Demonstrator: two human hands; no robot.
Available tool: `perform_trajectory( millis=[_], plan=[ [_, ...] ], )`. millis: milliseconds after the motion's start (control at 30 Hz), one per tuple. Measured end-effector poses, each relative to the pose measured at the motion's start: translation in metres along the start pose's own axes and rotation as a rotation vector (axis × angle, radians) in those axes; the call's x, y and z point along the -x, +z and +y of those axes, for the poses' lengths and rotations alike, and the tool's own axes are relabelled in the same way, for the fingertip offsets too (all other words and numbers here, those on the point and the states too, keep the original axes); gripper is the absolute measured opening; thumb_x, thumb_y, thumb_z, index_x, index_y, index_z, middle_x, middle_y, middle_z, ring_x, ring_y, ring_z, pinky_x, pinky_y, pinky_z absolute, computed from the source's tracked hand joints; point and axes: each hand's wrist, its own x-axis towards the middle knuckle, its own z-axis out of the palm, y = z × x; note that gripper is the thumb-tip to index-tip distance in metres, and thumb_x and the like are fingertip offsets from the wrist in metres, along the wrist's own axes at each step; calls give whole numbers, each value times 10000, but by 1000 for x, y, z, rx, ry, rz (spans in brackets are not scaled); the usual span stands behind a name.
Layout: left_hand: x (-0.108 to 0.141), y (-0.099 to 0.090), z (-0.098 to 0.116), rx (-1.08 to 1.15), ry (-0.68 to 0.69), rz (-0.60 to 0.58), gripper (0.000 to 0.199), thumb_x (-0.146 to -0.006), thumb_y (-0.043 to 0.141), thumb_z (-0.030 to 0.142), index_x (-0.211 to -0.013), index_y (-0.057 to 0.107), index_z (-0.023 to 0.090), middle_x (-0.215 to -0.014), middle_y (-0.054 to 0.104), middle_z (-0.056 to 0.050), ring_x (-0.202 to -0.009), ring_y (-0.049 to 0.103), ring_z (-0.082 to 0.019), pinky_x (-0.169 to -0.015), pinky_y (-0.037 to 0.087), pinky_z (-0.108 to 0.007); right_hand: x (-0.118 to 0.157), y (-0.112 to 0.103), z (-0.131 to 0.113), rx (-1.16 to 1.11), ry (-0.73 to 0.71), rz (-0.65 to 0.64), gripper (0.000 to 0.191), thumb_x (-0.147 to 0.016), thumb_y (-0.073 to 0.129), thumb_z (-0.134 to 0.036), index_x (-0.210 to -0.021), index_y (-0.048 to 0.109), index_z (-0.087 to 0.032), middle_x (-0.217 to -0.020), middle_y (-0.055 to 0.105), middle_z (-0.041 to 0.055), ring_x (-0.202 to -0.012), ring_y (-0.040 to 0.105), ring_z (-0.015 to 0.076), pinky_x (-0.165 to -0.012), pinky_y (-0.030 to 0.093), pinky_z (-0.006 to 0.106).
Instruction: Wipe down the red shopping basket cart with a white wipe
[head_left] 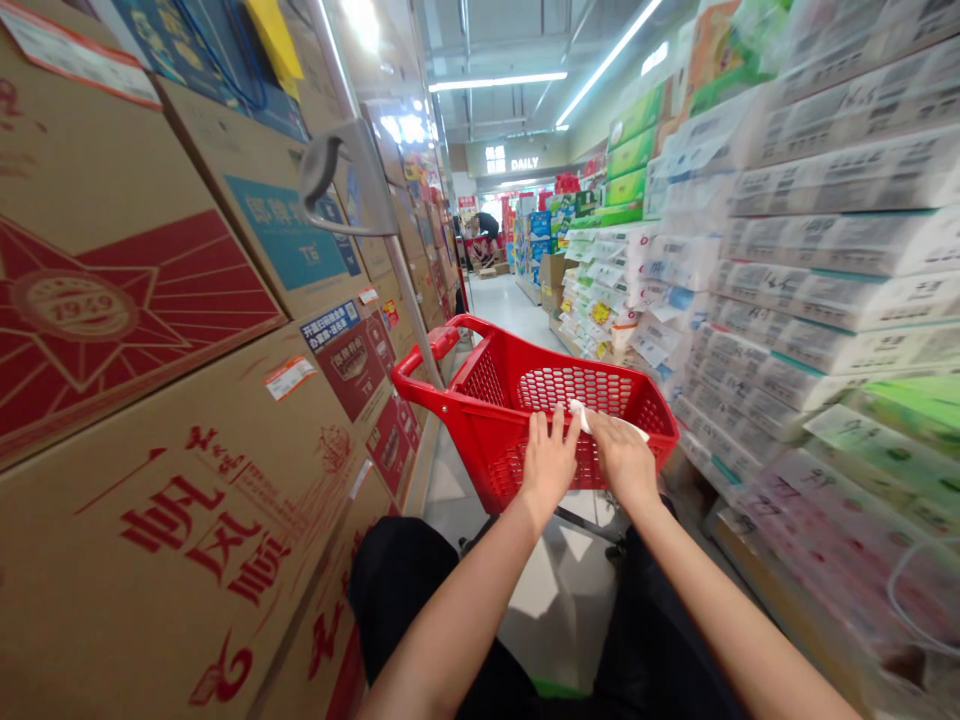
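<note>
A red plastic shopping cart (480,425) with honeycomb-pattern sides stands in front of my knees, its handle to the left. My left hand (551,460) rests on the near rim of the basket, fingers apart and holding nothing. Beside it, my right hand (624,458) presses a white cloth (583,416) against the same rim. The cloth shows on both sides of the fingers, and the rest is hidden under the hand. Nothing can be seen lying in the part of the basket that shows.
Stacked cardboard boxes (187,480) rise close on the left, with a metal pole (409,270) and grey bracket before them. Packs of tissue (825,240) are piled high on the right. Down the tiled aisle (499,300), a person (487,226) bends over near cartons.
</note>
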Motion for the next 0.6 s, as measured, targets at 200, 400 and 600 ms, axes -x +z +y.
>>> perform_trajectory(
  millis=[200,400,600],
  plan=[
    [7,-10,-18,-1,116,-19,915,-865,676,255,-1651,207,249,-1702,254,-106,-1467,410,-362,-1260,254,-519,29,-6,36,-38,-48,2,630,-992,394,-126,-1613,347,-219,-1558,510,78,-1419,504,232,-1205,407,457],
    [13,-7,-14,27,67,10,948,-844,703,275,-1650,205,261,-1729,164,-87,-1563,197,-404,-1273,170,-608,54,-9,70,-12,151,64,607,-981,402,-132,-1581,417,-225,-1513,560,89,-1385,542,249,-1180,437,481],
    [12,-5,-1,35,9,-12,910,-846,708,313,-1634,261,239,-1726,165,-115,-1565,193,-407,-1266,173,-626,27,7,10,-82,58,65,728,-946,368,-53,-1640,277,-254,-1589,464,76,-1468,441,242,-1231,366,513]
  ],
)
